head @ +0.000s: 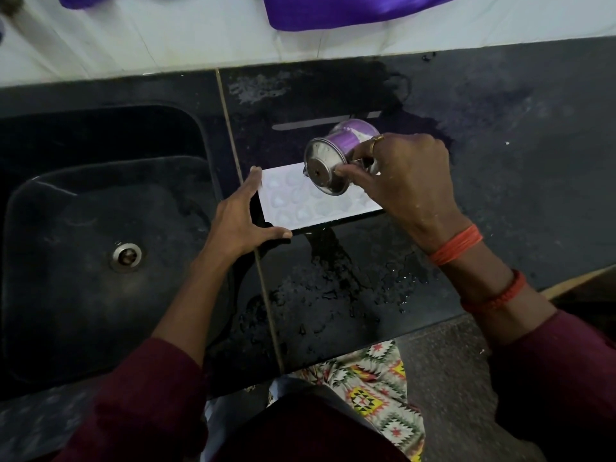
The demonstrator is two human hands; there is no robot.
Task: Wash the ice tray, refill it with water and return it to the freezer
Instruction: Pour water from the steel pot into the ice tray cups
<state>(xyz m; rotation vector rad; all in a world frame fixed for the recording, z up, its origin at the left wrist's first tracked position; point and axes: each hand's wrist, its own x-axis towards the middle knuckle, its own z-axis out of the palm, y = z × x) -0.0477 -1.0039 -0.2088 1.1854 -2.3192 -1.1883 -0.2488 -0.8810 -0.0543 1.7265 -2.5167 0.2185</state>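
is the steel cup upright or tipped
Tipped: the right hand holds the steel cup sideways over the ice tray.

Ice tray on counter right of sink, cup tilted above tray

**Dark stone desk, sink to the left, pale wall behind**

On my feed I look down on a black stone desk, dim and glossy. A thin pale seam runs across it from the wall toward the front edge. Left of the seam a deep black sink is set in, with a round metal drain in its bottom. Water lies in puddles and beads on the desk near the front edge. Behind runs a white tiled wall. At the top of my view are a large purple shape and a smaller purple shape, both cut off by the frame. Below the desk edge I see a grey speckled floor. The light is low and soft.
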